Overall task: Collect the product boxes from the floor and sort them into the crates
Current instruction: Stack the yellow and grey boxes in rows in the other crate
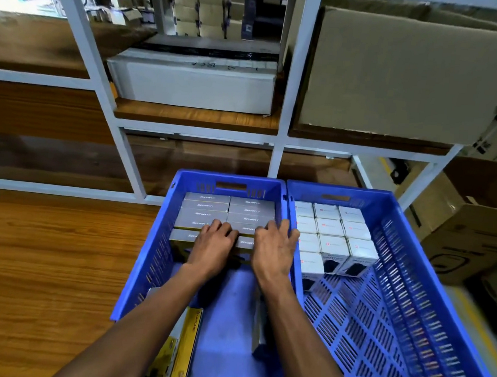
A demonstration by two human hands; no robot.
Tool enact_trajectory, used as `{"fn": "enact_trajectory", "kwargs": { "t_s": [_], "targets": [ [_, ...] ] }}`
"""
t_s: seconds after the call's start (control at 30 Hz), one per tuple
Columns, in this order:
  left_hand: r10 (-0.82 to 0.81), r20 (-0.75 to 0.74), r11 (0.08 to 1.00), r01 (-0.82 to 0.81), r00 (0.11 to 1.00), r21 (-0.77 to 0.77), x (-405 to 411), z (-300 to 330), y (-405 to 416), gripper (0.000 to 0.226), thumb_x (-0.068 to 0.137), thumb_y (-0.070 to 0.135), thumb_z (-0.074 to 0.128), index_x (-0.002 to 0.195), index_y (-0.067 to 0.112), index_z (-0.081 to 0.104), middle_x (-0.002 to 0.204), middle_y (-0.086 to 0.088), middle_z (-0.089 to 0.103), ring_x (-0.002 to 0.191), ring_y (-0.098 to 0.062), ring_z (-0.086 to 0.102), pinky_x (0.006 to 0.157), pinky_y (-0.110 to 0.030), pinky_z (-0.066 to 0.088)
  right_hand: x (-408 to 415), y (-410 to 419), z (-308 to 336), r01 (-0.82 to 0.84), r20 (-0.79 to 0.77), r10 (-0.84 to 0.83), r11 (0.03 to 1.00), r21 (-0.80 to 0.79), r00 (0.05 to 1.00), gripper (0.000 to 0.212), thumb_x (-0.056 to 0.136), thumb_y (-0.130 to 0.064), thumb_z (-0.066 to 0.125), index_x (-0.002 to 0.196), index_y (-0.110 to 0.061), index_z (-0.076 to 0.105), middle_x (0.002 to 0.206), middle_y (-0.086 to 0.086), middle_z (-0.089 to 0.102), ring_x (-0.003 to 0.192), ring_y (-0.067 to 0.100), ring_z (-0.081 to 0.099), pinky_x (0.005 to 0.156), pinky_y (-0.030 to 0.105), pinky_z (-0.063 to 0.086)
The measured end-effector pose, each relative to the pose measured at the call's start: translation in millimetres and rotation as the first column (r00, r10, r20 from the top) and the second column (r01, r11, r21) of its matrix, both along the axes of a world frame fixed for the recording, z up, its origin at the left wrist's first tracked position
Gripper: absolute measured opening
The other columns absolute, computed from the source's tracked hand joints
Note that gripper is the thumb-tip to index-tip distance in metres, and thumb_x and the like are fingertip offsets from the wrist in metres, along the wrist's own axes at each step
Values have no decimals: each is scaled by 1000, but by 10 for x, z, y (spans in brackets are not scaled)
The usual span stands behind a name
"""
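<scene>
Two blue plastic crates stand side by side. The left crate [146, 257] holds two rows of grey product boxes [205, 210] packed at its far end. My left hand [214, 243] and my right hand [274, 247] both lie on the nearest grey boxes, fingers bent over their tops. A yellow box [182, 346] leans near the crate's front left corner, partly hidden by my left forearm. The right crate [429, 292] holds several white boxes [332, 227] in rows at its far left.
The crates rest on a wooden shelf surface [42, 261]. A white metal rack [281, 137] behind carries a white carton [196, 80] and a big cardboard carton [413, 79]. Open cardboard cartons [476, 224] stand at the right.
</scene>
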State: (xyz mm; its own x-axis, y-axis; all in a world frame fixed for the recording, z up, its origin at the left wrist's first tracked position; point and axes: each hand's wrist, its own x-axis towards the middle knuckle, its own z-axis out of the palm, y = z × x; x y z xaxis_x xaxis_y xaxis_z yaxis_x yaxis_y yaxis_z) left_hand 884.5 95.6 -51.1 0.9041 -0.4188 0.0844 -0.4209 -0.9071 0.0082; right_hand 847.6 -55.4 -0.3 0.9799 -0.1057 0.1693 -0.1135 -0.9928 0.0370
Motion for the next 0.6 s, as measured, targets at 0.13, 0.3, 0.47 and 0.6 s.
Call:
{"fn": "enact_trajectory", "kwargs": {
  "t_s": [0.13,0.3,0.47,0.6],
  "targets": [
    [39,63,999,-38,997,-15,-82,-72,23,32,90,12,60,121,17,57,119,-8,56,109,-32,51,89,-43,44,14,28,-99,-195,-168,180,978,-75,969,26,95,-5,52,106,-19,71,109,7,72,109,30,65,97,42,42],
    [99,-125,993,-106,987,-51,-177,-38,107,20,95,31,60,109,17,60,110,-11,64,102,-38,64,79,-47,55,47,90,-284,-215,-481,215,975,57,850,34,99,-5,54,132,-7,62,132,18,63,122,37,65,98,43,55],
    [251,-320,960,-192,914,203,-183,-81,234,41,99,48,58,125,16,68,128,-14,68,119,-37,65,100,-45,51,98,116,-402,-200,-655,231,972,123,719,45,99,-6,55,144,-10,55,144,16,59,131,35,60,107,47,51],
    [295,-308,945,-228,904,234,-137,-257,415,42,98,36,56,136,20,61,138,-6,64,131,-30,56,110,-47,40,158,124,-556,-168,-703,209,977,128,680,60,95,-7,55,153,-19,46,164,2,35,150,25,37,123,61,25]
  ]
}}
